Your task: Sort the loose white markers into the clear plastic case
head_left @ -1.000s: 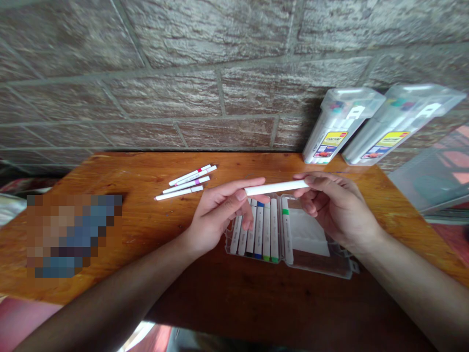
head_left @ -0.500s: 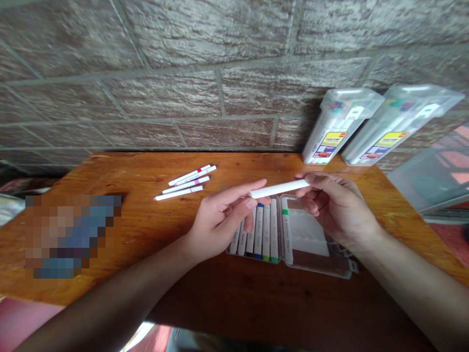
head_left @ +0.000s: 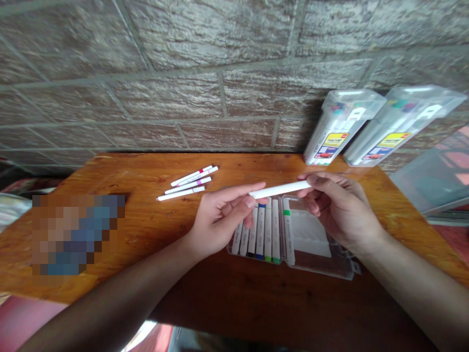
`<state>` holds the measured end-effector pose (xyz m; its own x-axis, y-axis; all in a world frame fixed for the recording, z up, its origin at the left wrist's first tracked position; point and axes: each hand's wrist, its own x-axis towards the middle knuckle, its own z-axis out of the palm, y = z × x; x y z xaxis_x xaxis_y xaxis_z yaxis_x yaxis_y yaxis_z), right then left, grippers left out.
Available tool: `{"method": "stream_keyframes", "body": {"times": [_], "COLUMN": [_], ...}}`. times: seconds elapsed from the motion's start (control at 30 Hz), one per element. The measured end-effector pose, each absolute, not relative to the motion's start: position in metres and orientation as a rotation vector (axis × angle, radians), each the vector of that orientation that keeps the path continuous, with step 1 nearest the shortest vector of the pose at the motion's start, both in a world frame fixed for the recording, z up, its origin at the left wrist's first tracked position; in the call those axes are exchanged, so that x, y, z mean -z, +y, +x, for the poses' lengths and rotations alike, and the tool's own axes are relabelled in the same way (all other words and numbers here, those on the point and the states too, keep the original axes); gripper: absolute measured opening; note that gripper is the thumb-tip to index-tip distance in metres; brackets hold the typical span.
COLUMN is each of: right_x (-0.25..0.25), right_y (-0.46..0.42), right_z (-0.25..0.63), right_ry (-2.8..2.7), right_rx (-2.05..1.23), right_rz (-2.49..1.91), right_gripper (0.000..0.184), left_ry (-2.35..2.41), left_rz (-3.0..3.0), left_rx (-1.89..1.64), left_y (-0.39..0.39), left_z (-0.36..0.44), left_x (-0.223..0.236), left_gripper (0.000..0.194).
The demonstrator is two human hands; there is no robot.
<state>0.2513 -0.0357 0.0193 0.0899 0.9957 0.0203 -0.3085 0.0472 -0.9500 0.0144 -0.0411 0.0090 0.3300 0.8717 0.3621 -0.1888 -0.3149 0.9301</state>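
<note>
Between my two hands a white marker is held up, nearly level, with its right end a little higher. My left hand pinches the left end between thumb and fingers. At the right end, the thumb and fingertips of my right hand close on it. Below lies an open clear plastic case, with several white markers side by side in its left half, partly behind my left hand. One marker with a green band lies along the hinge, in the right half beside a white paper.
Several loose white markers lie on the wooden table left of my hands. Two clear boxes of markers, a left one and a right one, stand against the stone wall. A blurred-out patch covers something at the left.
The view has shifted slightly, so everything on the table sits a little further right. Both hands keep the same hold on the marker.
</note>
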Motion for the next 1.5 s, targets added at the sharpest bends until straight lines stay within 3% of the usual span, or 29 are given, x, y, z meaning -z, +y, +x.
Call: {"method": "stream_keyframes", "body": {"times": [0.33, 1.5], "right_x": [-0.013, -0.012], "right_y": [-0.040, -0.045], "right_z": [0.252, 0.254], "right_ry": [-1.101, -1.195], "right_rx": [-1.087, -1.047], "right_rz": [-0.942, -0.960], "right_gripper": [0.007, 0.007], "left_ry": [0.698, 0.784], "left_rz": [1.276, 1.150], "left_rx": [-1.238, -1.196], "left_y": [-0.030, -0.030], "left_z": [0.014, 0.018], "left_x": [0.002, -0.002], "left_gripper": [0.020, 0.016]}}
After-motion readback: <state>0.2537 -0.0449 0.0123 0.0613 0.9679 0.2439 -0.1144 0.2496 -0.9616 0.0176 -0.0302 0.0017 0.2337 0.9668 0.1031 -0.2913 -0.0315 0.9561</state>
